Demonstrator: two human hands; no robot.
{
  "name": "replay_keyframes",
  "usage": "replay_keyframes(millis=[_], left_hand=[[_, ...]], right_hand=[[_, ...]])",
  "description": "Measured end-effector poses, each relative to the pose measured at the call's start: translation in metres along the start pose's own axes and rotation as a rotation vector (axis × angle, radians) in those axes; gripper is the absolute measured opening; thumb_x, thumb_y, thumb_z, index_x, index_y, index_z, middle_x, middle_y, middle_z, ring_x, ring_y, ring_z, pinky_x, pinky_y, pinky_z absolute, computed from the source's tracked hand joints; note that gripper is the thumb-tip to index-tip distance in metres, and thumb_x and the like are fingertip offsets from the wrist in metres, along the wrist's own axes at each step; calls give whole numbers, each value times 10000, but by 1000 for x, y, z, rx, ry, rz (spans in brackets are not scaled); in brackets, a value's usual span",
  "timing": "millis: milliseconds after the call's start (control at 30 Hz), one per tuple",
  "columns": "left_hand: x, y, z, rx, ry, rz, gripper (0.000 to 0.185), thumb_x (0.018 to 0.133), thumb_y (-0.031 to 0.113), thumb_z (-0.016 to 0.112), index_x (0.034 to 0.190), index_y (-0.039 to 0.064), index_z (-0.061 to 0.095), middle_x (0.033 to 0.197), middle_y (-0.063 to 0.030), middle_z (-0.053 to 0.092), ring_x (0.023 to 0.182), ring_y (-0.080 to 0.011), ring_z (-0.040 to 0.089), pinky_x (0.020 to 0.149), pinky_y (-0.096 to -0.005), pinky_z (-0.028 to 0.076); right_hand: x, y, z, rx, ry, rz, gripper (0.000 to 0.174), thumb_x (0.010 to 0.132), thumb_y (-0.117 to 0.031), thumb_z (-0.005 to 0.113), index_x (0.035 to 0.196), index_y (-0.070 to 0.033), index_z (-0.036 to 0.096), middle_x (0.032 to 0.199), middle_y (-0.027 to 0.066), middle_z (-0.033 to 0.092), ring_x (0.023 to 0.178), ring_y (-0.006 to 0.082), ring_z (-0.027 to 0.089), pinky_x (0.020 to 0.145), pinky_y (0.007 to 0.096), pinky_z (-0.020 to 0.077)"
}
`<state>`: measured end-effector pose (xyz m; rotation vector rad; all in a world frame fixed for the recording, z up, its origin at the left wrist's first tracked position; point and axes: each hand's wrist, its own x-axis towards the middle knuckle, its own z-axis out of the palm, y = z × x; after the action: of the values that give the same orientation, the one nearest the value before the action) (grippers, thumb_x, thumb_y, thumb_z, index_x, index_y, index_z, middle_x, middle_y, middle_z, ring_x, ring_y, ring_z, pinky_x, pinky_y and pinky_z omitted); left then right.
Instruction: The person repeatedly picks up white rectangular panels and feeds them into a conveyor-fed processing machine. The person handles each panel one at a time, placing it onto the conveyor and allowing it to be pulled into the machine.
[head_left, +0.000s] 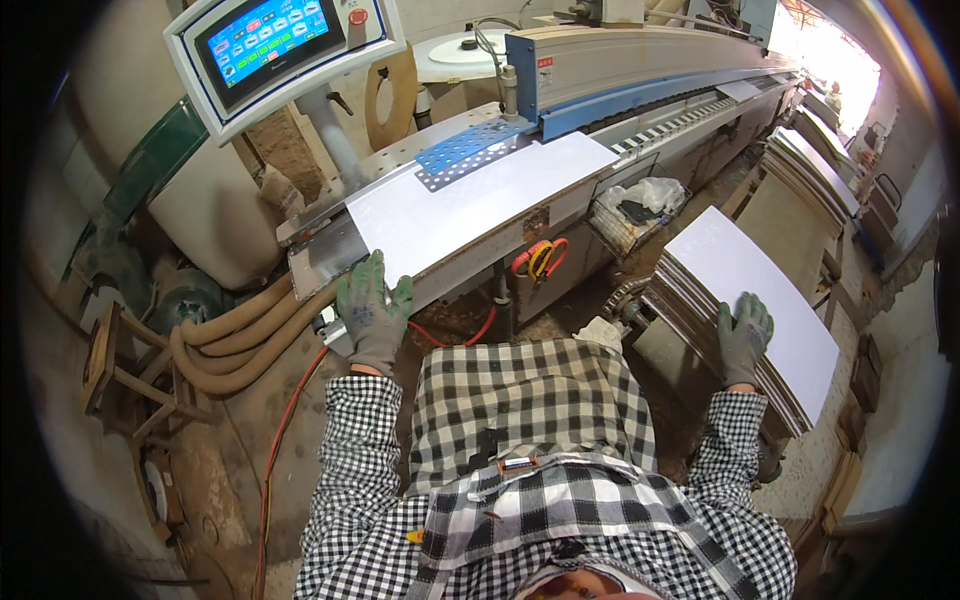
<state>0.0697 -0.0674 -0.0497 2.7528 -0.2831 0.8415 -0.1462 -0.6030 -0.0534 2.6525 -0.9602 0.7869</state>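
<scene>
My left hand (373, 311), in a grey knit glove with green coated fingers, rests at the near left corner of a white panel (472, 210). That panel lies on the infeed end of an edge-banding machine (637, 75), its far edge beside a blue perforated guard plate (472, 146). On the right, my right hand (745, 337), gloved the same way, lies with fingers extended on the white top panel (757, 277) of a stack of boards (705, 330). Neither hand is closed around anything.
A lit touchscreen control panel (274, 45) stands upper left. Brown flexible hoses (225, 367), a wooden stool (131, 367) and a red air hose (289, 420) occupy the left floor. Scissors (540, 259) hang beneath the machine's edge near a wire basket (634, 210). Board stacks (810, 176) line the right.
</scene>
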Motion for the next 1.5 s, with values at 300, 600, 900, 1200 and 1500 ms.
replay_keyframes(millis=[300, 600, 900, 1200, 1500], left_hand=[[-3, 0, 7, 57, 20, 63, 580, 955, 483, 583, 1427, 148, 537, 1407, -68, 585, 1342, -277, 491, 1211, -496, 232], [-2, -2, 6, 52, 39, 82, 574, 951, 483, 584, 1416, 149, 552, 1395, -62, 593, 1325, -280, 505, 1201, -499, 251], [-5, -2, 2, 26, -25, 74, 605, 942, 483, 586, 1440, 144, 527, 1441, -90, 555, 1371, -304, 460, 1222, -507, 210], [-15, -14, -31, -195, -125, 64, 646, 941, 471, 617, 1469, 123, 487, 1427, -141, 544, 1358, -346, 456, 1205, -496, 239], [-84, 15, -92, -359, -178, 256, 847, 872, 627, 666, 1515, 132, 423, 1553, -150, 410, 1463, -365, 336, 1216, -543, 227]], right_hand=[[-42, 6, -23, -77, -95, -20, 611, 1004, -466, 530, 1394, 4, 546, 1406, 207, 569, 1337, 364, 490, 1173, 494, 286], [-121, -39, -54, 734, -174, -11, 279, 963, -318, 667, 1050, -59, 722, 1006, 116, 729, 901, 302, 668, 882, 420, 519], [-124, 121, 58, 2223, -53, 858, 391, 934, -389, 710, 1179, -84, 700, 1193, 39, 712, 905, 169, 689, 731, 287, 570], [-134, 84, 43, 1779, -28, 334, 523, 886, -44, 551, 1402, 33, 519, 1385, 177, 570, 1252, 237, 575, 1085, 394, 477], [-74, -121, -24, 1738, -320, -300, 464, 935, -118, 656, 1346, 56, 527, 1298, 161, 610, 1211, 258, 601, 1072, 385, 481]])
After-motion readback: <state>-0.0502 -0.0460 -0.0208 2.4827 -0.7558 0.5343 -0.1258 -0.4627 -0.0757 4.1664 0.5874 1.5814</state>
